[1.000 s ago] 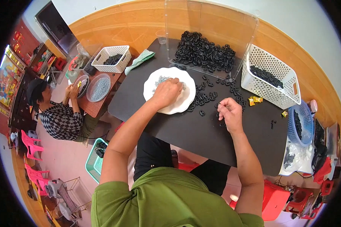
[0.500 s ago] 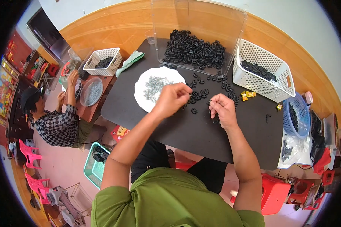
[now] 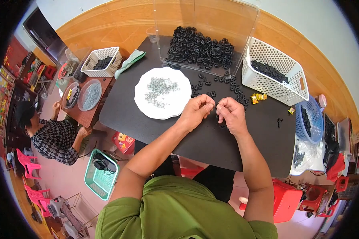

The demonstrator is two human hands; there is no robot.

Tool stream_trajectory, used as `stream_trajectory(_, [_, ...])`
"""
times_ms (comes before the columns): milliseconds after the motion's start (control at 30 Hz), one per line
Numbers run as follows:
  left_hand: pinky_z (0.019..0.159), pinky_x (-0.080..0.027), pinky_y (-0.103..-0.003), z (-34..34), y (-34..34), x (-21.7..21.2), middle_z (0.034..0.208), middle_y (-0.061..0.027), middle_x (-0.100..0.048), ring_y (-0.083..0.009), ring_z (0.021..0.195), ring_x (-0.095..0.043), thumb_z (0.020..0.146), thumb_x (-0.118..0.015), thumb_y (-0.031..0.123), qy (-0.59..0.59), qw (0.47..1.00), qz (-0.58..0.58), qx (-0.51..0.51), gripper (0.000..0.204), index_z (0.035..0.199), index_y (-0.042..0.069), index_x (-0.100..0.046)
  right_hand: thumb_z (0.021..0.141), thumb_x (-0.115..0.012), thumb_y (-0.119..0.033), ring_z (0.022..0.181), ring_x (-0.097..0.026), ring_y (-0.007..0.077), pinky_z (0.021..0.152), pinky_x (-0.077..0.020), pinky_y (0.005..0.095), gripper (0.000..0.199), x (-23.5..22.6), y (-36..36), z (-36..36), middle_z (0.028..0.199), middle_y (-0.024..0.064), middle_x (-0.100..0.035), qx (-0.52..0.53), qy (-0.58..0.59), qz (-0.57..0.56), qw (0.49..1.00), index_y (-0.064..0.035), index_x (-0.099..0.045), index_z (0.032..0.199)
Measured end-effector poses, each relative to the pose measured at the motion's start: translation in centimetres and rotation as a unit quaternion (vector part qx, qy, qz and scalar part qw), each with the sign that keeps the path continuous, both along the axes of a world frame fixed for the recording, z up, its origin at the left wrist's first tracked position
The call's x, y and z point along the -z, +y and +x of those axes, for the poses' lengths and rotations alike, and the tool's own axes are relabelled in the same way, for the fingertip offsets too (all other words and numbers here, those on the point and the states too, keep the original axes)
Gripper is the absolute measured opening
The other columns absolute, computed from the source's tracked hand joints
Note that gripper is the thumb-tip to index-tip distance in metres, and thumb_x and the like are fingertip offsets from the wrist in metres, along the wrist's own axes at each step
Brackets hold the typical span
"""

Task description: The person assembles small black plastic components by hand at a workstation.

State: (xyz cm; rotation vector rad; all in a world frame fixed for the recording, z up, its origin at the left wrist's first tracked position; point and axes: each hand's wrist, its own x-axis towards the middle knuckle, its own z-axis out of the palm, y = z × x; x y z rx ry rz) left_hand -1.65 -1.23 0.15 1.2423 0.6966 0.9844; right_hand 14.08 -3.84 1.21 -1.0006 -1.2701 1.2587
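My left hand (image 3: 196, 112) and my right hand (image 3: 232, 116) meet fingertip to fingertip over the dark table (image 3: 203, 145). Both are pinched closed. A bit of a small black part shows at the right fingertips; most of it is hidden by the fingers. Whatever the left fingers pinch is too small to make out. Beside my left hand lies a white scalloped plate (image 3: 145, 104) with a heap of small shiny metal pins (image 3: 160, 89). Loose black oval parts (image 3: 239, 95) with holes lie just beyond my hands.
A clear plastic bin (image 3: 243, 47) tipped on its side holds many black parts (image 3: 201, 49). At right stand a white perforated basket (image 3: 275, 85), yellow wrapped sweets (image 3: 260, 96) and a blue basket (image 3: 316, 119). A person in a checked shirt (image 3: 54, 141) sits at a side table (image 3: 83, 116) on the left.
My left hand has moved right, from the plate's edge to my right hand, and the fingertips now meet. The person at left has lowered one arm. The whole view has shifted slightly.
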Motion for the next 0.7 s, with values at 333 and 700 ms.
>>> stream_trajectory(333, [0.055,-0.038,-0.018,0.0,0.1,0.7,0.07,0.0032,-0.053,-0.0034,0.06,-0.044,0.087,-0.053,0.009,0.125,0.98,0.137,-0.068,0.008,0.082,0.003,-0.055,0.084,-0.052,-0.003,0.05,-0.045,0.0047,0.044,-0.0401,0.0187,0.01,1.1,0.0,-0.8,0.068,0.0015,-0.049,0.051,-0.15,0.127,0.979,-0.0012,-0.048,0.075])
stream_trajectory(700, [0.056,-0.042,-0.02,-0.9,1.2,-2.2,0.079,-0.003,-0.059,-0.0069,0.065,-0.05,0.086,-0.049,0.006,0.053,0.984,0.084,-0.148,0.014,0.098,0.002,-0.056,0.083,-0.053,-0.005,0.047,-0.047,0.006,0.041,-0.0426,0.0204,0.008,0.7,2.0,3.2,0.064,0.0027,-0.053,0.136,0.115,0.025,0.984,-0.0017,-0.053,0.076])
